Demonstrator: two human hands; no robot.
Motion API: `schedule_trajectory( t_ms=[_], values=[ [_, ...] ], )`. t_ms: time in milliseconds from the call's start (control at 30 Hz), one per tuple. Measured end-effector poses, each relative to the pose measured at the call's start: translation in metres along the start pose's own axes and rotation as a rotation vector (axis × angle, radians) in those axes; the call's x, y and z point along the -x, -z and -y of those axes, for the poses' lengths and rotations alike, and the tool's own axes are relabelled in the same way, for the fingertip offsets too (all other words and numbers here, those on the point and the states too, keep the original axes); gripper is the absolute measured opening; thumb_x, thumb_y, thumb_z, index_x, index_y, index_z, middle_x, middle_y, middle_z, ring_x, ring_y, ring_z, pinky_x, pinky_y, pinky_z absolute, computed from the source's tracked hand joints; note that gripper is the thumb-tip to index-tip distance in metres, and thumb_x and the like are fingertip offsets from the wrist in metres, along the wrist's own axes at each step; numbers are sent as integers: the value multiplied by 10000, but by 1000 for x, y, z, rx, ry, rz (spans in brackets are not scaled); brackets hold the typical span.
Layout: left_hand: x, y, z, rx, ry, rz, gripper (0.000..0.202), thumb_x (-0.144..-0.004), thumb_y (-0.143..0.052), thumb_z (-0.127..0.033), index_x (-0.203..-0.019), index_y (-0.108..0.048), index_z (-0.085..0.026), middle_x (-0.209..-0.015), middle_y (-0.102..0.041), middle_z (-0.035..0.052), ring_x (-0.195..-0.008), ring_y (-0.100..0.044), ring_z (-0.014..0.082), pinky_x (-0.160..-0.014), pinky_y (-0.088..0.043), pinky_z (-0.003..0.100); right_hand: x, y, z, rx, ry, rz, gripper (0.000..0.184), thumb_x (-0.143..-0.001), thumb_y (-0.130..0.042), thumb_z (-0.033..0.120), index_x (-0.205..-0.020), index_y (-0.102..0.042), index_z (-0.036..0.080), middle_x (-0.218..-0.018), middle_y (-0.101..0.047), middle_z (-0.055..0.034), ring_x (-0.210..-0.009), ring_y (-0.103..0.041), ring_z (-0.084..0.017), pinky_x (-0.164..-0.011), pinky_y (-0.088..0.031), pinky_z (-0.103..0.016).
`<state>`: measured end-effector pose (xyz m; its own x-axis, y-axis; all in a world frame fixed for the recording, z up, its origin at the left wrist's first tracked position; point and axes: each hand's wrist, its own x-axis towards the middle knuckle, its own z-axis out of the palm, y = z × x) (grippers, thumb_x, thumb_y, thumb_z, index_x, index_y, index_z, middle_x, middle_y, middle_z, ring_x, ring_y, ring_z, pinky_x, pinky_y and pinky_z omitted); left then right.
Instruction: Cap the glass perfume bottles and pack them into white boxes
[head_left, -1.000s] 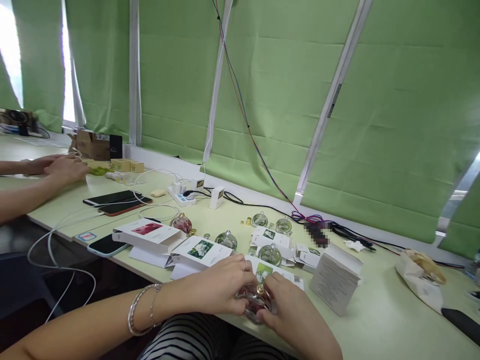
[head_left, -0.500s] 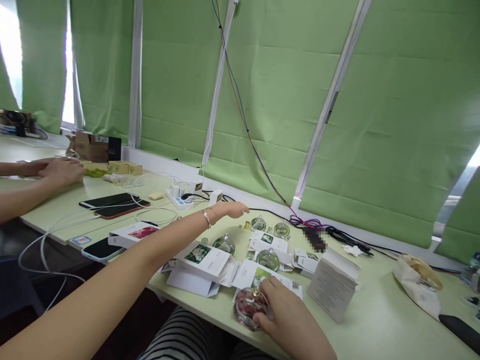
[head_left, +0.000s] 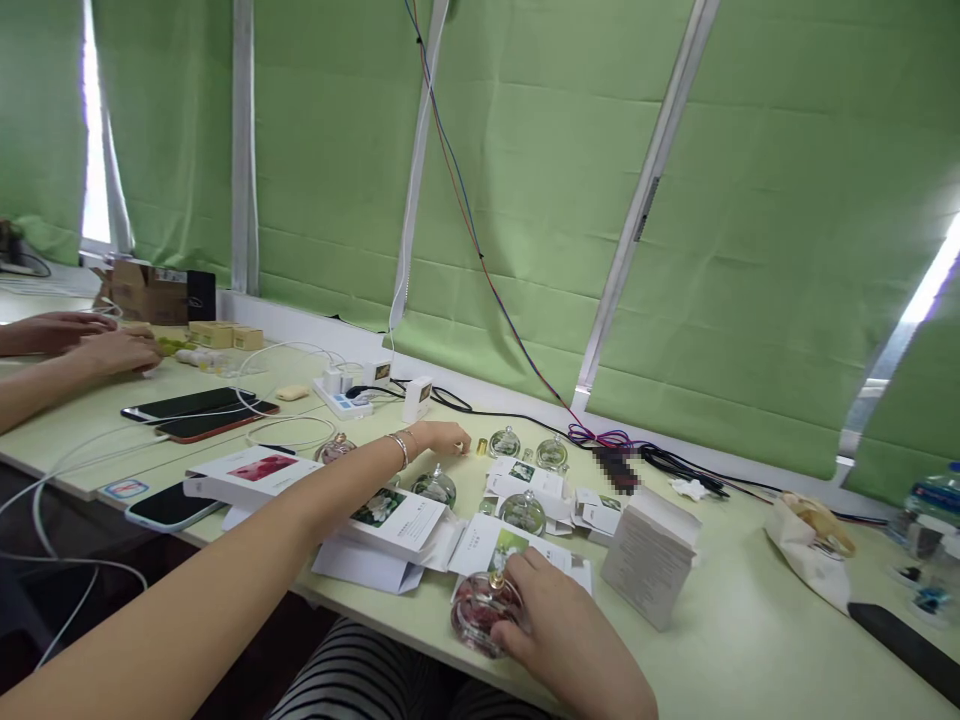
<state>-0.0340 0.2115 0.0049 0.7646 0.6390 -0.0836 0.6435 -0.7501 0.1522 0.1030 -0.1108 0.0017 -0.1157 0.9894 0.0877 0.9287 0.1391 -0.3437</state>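
Note:
My right hand (head_left: 551, 615) is closed around the side of a round glass perfume bottle (head_left: 478, 615) with dark red contents and a gold neck. The bottle rests near the table's front edge. My left hand (head_left: 442, 438) reaches across the table with curled fingers. Whatever lies at its fingertips is too small to make out. Just right of them stands a small gold cap (head_left: 481, 447). Round bottles with greenish contents (head_left: 505, 442) stand beyond. Between my hands lie a flat white flower-picture box (head_left: 401, 520) and another white box (head_left: 487, 545).
Phones (head_left: 196, 412), white cables and a power strip (head_left: 343, 398) lie left. At far left are another person's hands (head_left: 116, 350). A printed card (head_left: 649, 560) stands right of my right hand. Black cables (head_left: 682, 470) run along the back; a cloth bag (head_left: 810, 545) lies right.
My left hand has lowered toward the tabletop, its fingers curling down beside the gold cap. My right hand stays on the red bottle. The view has shifted slightly right.

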Motion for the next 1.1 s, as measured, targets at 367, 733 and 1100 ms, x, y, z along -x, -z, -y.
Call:
schedule_trajectory(
  t_ms=[367, 733, 1100],
  values=[
    [39, 57, -28, -37, -132, -141, 136, -821, -589, -224, -940, -631, -172, -917, -661, 39, -844, -605, 167, -791, -463, 282, 2, 1, -1, -1, 7, 13, 137, -742, -520, 216, -876, -546, 209, -976, -585, -35, -883, -566, -198, -726, -393, -277],
    [141, 32, -145, 194, -764, 34, 178, -863, -539, -222, -1000, -650, -198, -916, -685, 75, -849, -617, 166, -771, -472, 245, -1, 3, -7, -87, 45, 24, 202, -735, -547, 237, -933, -569, 210, -970, -591, -34, -884, -570, -198, -727, -390, -265],
    [139, 22, -152, 141, -907, 20, 176, -882, -495, -168, -957, -654, -181, -876, -679, 91, -841, -615, 170, -790, -471, 231, -2, 6, -6, -146, 29, 63, 331, -743, -576, 213, -1074, -576, 200, -1043, -588, -59, -957, -561, -208, -814, -384, -266]
  ],
)
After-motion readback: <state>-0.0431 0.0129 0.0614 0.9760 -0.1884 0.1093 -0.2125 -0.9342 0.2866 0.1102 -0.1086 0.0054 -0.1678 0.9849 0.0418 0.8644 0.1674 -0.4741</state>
